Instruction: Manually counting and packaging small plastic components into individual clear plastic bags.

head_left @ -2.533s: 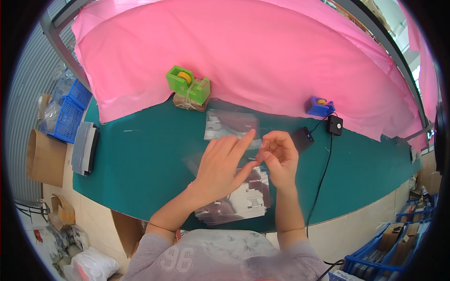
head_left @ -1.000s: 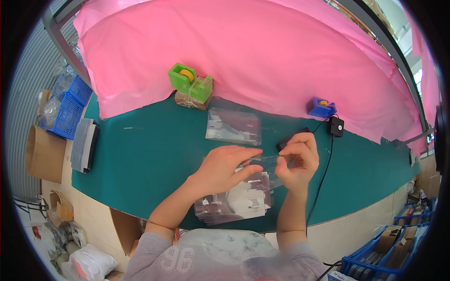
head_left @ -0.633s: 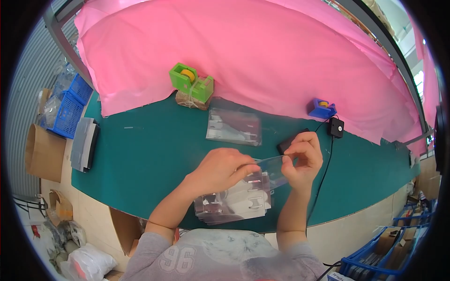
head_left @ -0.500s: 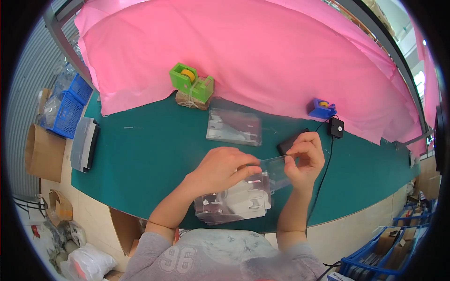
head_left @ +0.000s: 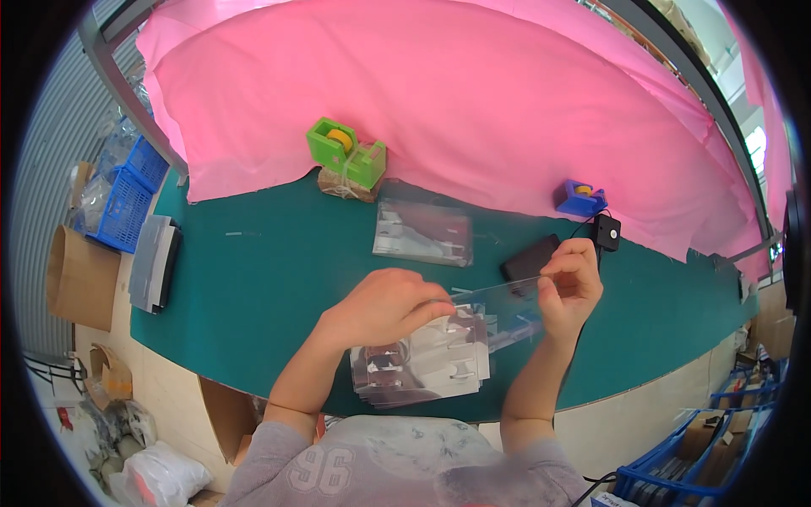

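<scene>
Green table [head_left: 253, 279], left hand [head_left: 384, 306], right hand [head_left: 570, 283], gripping clear bag [head_left: 503, 308]

Clear plastic bag [head_left: 498, 311] held over green table between left hand [head_left: 384, 306] and right hand [head_left: 572, 283], small pale parts inside. Stack of clear bags [head_left: 422, 363] with white parts below it at near table edge. Another flat clear bag pile [head_left: 422, 232] farther back, mid-table. Dark rectangular phone-like device [head_left: 528, 258] behind held bag, screen black. Brown cardboard box [head_left: 76, 275] left of table.
</scene>
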`<state>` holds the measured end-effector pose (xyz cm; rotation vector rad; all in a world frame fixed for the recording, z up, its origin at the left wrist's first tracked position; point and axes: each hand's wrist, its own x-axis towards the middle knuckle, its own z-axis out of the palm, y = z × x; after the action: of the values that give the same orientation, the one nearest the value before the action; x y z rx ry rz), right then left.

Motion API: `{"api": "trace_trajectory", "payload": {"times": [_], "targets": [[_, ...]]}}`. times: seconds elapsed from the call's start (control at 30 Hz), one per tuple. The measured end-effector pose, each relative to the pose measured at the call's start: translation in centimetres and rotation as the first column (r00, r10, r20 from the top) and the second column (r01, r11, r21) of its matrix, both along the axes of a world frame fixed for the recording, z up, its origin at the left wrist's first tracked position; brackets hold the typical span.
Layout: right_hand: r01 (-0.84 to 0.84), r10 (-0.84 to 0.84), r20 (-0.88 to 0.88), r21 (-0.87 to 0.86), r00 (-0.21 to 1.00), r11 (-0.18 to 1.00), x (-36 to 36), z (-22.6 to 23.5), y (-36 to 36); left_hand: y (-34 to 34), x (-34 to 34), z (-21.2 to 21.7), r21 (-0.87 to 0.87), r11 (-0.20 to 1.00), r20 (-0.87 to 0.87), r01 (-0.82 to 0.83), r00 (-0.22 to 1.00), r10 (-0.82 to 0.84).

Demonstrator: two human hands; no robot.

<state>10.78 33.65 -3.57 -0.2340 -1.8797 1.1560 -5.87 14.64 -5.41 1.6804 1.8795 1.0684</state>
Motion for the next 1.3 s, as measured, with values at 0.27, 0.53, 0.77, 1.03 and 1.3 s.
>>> {"api": "trace_trajectory", "payload": {"times": [0.27, 0.53, 0.77, 1.03, 1.3], "targets": [[0.026, -0.029, -0.046, -0.056, 0.999, 0.998, 0.8, -0.5, 1.2, -0.4, -0.7, 0.8, -0.039, 0.999, 0.027, -0.029, 0.999, 0.03], [-0.026, 0.022, -0.062, -0.053, 0.998, 0.998, 0.9, -1.0, 2.0, -0.5, -1.6, 0.6, 0.046, 0.991, 0.049, 0.128, 0.99, -0.13], [-0.127, 0.13, -0.007, -0.284, 0.992, 0.95, 0.5, 0.4, 1.3, -0.5, -2.0, 0.5, 0.068, 0.997, 0.21, 0.045, 0.976, -0.058], [-0.237, 0.268, 0.37, -0.129, 0.89, 0.963, -0.5, 0.0, 2.2, 0.4, -4.4, -0.6, 0.33, 0.92, 0.045, -0.209, 0.977, 0.206], [-0.216, -0.056, 0.497, 0.472, 0.866, 0.855, -5.7, -7.8, 3.6, 2.1, -6.1, -8.9, 0.327, 0.88, -0.341, -0.345, 0.825, 0.45]]}}
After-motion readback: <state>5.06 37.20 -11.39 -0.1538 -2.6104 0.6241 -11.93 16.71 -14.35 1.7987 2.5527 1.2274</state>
